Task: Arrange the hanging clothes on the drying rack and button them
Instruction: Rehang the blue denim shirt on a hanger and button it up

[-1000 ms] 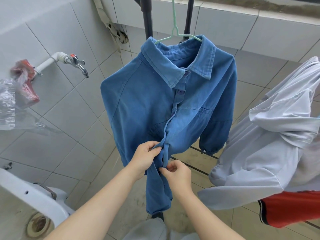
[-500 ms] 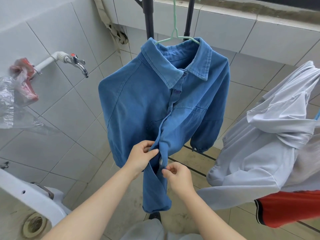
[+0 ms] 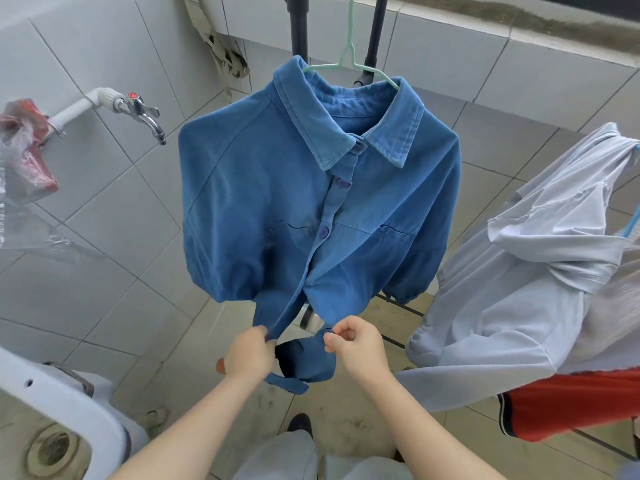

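Note:
A blue collared shirt (image 3: pixel 263 209) hangs on a pale green hanger (image 3: pixel 349 60) from the dark rack poles (image 3: pixel 299 26). Its upper buttons are fastened down to chest level. The lower front is pulled toward me and lifted. My left hand (image 3: pixel 251 351) grips the left front edge near the hem. My right hand (image 3: pixel 356 344) pinches the right front edge beside it. The hem folds under between both hands.
A pale grey garment (image 3: pixel 519 289) hangs at the right, with a red one (image 3: pixel 571 403) below it. A wall tap (image 3: pixel 138 112) and a plastic bag (image 3: pixel 24 157) sit at the left. A white basin (image 3: pixel 52 410) is at lower left. Tiled floor lies below.
Both hands have slid down the shirt front to the hem and pulled it up toward me. The view has tilted, so the shirt appears more from above.

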The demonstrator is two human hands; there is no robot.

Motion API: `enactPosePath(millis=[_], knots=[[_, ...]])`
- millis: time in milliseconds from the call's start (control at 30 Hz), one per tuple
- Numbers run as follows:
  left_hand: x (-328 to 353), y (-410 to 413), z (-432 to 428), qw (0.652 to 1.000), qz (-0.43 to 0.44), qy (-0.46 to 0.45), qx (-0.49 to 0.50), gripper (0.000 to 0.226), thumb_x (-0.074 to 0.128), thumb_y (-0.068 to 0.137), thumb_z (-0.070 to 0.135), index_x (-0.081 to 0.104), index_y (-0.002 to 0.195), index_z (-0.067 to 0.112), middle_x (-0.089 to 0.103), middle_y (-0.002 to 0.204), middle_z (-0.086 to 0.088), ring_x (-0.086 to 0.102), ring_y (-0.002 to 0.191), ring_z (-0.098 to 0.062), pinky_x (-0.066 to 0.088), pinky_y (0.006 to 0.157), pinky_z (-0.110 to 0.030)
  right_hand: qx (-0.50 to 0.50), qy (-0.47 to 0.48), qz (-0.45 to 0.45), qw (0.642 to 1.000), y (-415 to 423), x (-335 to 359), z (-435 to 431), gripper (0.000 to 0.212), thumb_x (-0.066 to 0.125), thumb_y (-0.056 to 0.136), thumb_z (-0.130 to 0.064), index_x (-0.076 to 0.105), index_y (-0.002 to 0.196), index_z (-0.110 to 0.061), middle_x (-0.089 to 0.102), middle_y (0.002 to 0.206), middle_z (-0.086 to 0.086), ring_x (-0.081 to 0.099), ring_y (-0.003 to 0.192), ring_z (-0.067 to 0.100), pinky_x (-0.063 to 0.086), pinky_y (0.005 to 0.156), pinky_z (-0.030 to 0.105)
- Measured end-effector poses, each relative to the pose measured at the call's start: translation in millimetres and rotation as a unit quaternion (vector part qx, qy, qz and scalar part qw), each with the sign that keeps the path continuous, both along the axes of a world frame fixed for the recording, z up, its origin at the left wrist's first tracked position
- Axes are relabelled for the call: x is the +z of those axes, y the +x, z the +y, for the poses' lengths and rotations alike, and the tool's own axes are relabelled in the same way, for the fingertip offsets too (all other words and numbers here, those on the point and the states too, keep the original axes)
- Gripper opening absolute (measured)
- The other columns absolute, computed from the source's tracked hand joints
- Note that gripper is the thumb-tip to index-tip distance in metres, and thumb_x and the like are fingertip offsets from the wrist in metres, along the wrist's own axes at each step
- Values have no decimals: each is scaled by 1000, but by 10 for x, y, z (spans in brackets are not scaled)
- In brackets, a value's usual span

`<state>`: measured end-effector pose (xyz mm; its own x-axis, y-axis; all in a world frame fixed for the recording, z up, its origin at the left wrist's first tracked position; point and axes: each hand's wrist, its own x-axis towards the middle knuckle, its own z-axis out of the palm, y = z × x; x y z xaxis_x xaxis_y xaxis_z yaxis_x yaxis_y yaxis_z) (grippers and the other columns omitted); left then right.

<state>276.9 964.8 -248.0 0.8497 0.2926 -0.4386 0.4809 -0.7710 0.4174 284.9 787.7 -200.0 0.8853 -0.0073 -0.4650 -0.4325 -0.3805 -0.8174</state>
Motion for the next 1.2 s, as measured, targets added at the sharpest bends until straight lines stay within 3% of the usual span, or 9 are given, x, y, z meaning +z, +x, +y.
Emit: enactPosePath(millis=[67, 200, 333, 500, 600, 733, 867, 1067, 1200], knots=[[-8, -7, -62, 997, -16, -81, 9, 37, 55, 90, 15, 38, 58, 11, 41, 56, -3, 40, 54, -17, 31, 53, -32, 32, -25, 3, 999, -11, -8, 30, 12, 65, 83, -15, 58, 73, -16, 68, 72, 1, 59, 68, 11, 41, 60, 17], [116, 6, -183, 958, -45, -274, 70, 14, 55, 88, 6, 51, 77, 0, 49, 64, -14, 49, 64, -22, 53, 67, -44, 63, -68, -13, 996, -14, -14, 93, 16, 62, 85, -16, 56, 71, -22, 64, 72, -2, 55, 68, 10, 38, 57, 15], [282, 36, -206, 933, -45, -349, 74, 11, 57, 86, 4, 53, 81, -5, 55, 65, -15, 55, 66, -22, 56, 71, -46, 60, -121, -39, 990, 20, 1, 147, 16, 60, 86, -18, 55, 72, -22, 58, 71, -7, 50, 67, 7, 34, 54, 16], [393, 69, -239, 950, -62, -303, 26, 26, 59, 87, 13, 46, 65, 6, 48, 62, -3, 49, 63, -16, 57, 72, -44, 37, -101, -25, 994, 59, 63, 141, 16, 61, 85, -18, 57, 71, -21, 58, 69, -10, 53, 66, 5, 32, 53, 15], [402, 81, -267, 962, -87, -259, 5, 19, 60, 85, 14, 56, 75, 0, 61, 70, -9, 56, 69, -23, 56, 77, -43, 31, -64, -11, 997, 71, 125, 123, 14, 64, 84, -17, 61, 70, -20, 64, 67, -5, 60, 68, 11, 39, 56, 17], [421, 93, -315, 968, -115, -221, -17, 12, 62, 82, 13, 61, 75, 4, 63, 69, -3, 54, 65, -15, 48, 64, -26, 13, -49, -4, 999, 71, 180, 130, 16, 68, 79, -16, 64, 65, -19, 67, 63, -3, 64, 68, 14, 46, 60, 19], [443, 85, -323, 968, -123, -220, -8, 15, 63, 80, 10, 59, 73, -2, 58, 64, -8, 46, 60, -13, 45, 61, -30, -12, -34, 6, 999, 65, 187, 137, 15, 70, 78, -15, 66, 63, -17, 68, 61, -1, 65, 63, 11, 47, 58, 18], [488, 79, -327, 970, -137, -194, -44, 17, 59, 78, 5, 53, 68, -7, 47, 61, -6, 37, 60, -15, 35, 57, -26, -29, -29, 14, 999, 74, 173, 181, 11, 70, 76, -12, 68, 65, -13, 69, 60, 1, 66, 61, 13, 56, 66, 27], [542, 87, -341, 967, -111, -219, -67, 15, 62, 78, 9, 58, 80, -6, 58, 71, -9, 48, 64, -14, 49, 68, -39, -69, 5, 16, 997, 104, 170, 187, 18, 70, 78, -8, 68, 61, -14, 69, 61, 2, 68, 59, 13, 59, 66, 29]])
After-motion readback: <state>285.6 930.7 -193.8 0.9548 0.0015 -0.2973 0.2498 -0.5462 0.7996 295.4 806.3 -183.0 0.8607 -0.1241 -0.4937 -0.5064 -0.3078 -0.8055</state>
